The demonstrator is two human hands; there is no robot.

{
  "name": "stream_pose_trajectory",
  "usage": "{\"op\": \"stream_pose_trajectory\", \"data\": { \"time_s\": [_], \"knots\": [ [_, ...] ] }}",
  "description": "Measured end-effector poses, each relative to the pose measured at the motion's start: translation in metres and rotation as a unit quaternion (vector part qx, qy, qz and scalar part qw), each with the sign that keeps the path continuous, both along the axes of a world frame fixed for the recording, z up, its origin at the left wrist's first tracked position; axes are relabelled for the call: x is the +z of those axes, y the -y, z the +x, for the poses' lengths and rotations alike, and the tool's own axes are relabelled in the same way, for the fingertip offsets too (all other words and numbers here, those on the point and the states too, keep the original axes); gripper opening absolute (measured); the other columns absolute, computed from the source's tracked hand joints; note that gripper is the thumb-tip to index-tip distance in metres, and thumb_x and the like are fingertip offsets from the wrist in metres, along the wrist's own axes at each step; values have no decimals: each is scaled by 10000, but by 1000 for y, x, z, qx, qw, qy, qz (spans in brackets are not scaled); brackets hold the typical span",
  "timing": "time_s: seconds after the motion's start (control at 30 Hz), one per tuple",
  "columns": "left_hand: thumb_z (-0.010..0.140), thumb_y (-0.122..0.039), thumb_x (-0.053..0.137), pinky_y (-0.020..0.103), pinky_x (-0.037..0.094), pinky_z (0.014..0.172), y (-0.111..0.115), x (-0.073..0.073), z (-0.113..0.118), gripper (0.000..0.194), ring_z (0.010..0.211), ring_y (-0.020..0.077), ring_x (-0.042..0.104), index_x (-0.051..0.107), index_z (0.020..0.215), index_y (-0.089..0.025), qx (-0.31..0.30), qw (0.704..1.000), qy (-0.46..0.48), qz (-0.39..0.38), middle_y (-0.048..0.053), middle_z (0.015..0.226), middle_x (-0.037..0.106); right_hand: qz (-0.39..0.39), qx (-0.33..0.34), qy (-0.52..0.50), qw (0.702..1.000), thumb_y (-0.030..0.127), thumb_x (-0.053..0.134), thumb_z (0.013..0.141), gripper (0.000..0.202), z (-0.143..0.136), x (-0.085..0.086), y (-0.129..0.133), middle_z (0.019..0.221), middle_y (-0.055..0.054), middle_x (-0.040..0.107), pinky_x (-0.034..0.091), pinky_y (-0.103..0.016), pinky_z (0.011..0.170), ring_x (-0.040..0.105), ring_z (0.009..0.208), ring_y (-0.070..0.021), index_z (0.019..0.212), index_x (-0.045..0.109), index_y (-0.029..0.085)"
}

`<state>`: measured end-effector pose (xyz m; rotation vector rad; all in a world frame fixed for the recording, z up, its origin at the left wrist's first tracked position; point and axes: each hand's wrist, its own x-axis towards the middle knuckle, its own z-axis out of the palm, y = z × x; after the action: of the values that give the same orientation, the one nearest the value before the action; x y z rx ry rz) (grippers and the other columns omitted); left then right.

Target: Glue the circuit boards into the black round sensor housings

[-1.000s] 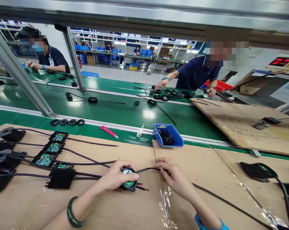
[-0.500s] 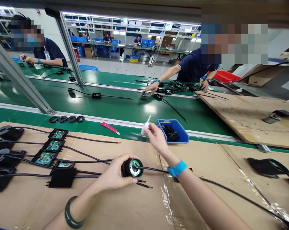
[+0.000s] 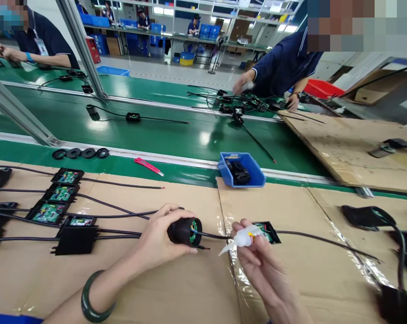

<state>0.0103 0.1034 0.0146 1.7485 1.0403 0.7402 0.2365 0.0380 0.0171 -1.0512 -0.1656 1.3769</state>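
My left hand (image 3: 164,236) is wrapped round a black cylindrical housing (image 3: 183,231), whose open end faces right and shows a green circuit board and wires. A black cable runs from that end toward a black box with a green board (image 3: 266,232). Between the fingers of my right hand (image 3: 262,258) is a small white bottle (image 3: 244,237), its pointed nozzle tilted down to the left. This hand is slightly blurred and sits right of the housing, in front of the cable.
Several open circuit boxes (image 3: 51,211) with cables lie at left. Beyond the cardboard are black rings (image 3: 87,153), a pink cutter (image 3: 147,166) and a blue bin (image 3: 257,176) of black parts. Two co-workers sit across the green belt (image 3: 163,135); cabled housings (image 3: 368,218) lie at right.
My right hand has come back toward me with the white bottle, whose nozzle now points down-left. The housing has turned in my left hand. The co-worker's hand at right has drawn back.
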Motion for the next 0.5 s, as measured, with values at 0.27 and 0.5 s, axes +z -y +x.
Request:
{"op": "stream_pose_trajectory", "data": {
  "time_s": [0.27, 0.5],
  "knots": [
    [513, -399, 948, 370, 465, 902, -6, 9, -6, 602, 984, 276, 649, 717, 1031, -198, -85, 986, 5, -143, 42, 1017, 736, 9, -26, -83, 996, 386, 913, 626, 388, -18, -1, 7, 825, -18, 658, 351, -73, 350, 406, 499, -21, 937, 739, 233],
    [489, -313, 976, 430, 386, 1034, -5, 12, -4, 620, 1012, 267, 643, 727, 1050, -222, -92, 992, -8, -86, 36, 1028, 729, 100, 11, 79, 992, 419, 785, 778, 266, -24, 6, 8, 849, -19, 608, 352, -113, 383, 400, 507, -39, 984, 712, 267]
  ]
}}
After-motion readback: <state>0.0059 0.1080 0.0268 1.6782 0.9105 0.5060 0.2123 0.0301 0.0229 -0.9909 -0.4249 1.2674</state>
